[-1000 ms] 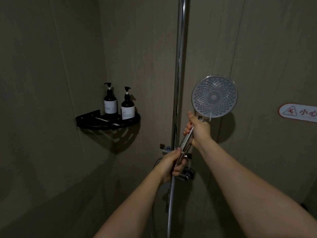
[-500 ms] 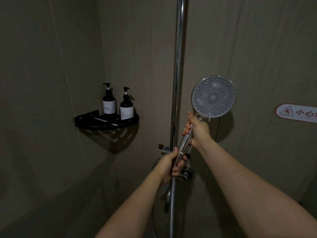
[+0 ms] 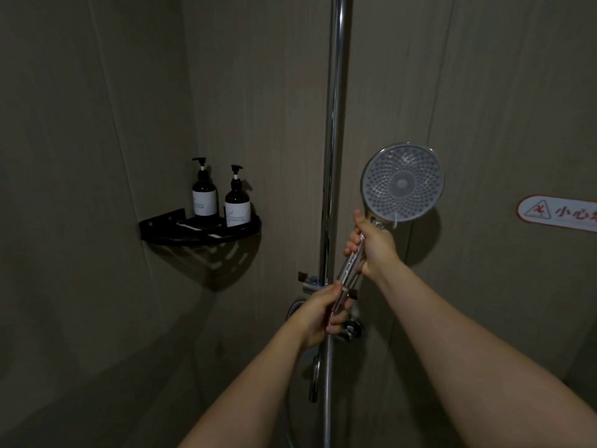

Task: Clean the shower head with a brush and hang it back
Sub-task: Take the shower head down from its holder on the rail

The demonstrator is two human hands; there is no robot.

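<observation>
Right hand [image 3: 374, 244] grips shower head [image 3: 402, 184] handle | left hand [image 3: 323, 315] grips its base

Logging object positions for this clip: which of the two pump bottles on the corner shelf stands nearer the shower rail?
The right-hand pump bottle, at the shelf's curved front edge; the other pump bottle stands further left, nearer the corner.

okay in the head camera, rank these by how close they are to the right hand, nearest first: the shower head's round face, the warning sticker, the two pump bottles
1. The shower head face, just above the right hand, which grips its handle.
2. The pump bottles, on the corner shelf to the left, and the warning sticker, on the wall to the right: too close to call.
</observation>
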